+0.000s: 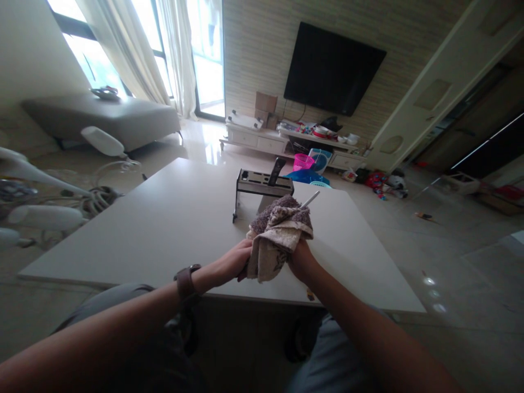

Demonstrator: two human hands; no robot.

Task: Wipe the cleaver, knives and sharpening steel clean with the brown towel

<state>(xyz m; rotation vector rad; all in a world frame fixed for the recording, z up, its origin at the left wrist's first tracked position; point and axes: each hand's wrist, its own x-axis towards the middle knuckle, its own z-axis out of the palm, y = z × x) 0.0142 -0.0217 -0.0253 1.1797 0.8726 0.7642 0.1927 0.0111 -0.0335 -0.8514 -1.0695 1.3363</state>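
Observation:
A brown and beige towel [278, 237] is bunched between my two hands above the near part of the white table [184, 218]. My left hand [237, 261], with a watch on its wrist, grips the towel's left side. On the other side my right hand [302, 259] is closed on the cloth, its fingers mostly hidden. A slim pale rod-like piece [310, 200] sticks out of the towel at the upper right; its kind is unclear. Just beyond stands a slotted rack [262, 183] with a black handle [277, 170] rising from it.
A small yellow-brown object [310, 295] lies at the table's near edge. White lamp shades [102, 141] with coiled tubing stand at the left. Beyond the table are a pink basket [303, 161], blue items and a low cabinet [266, 143] under a television [333, 68].

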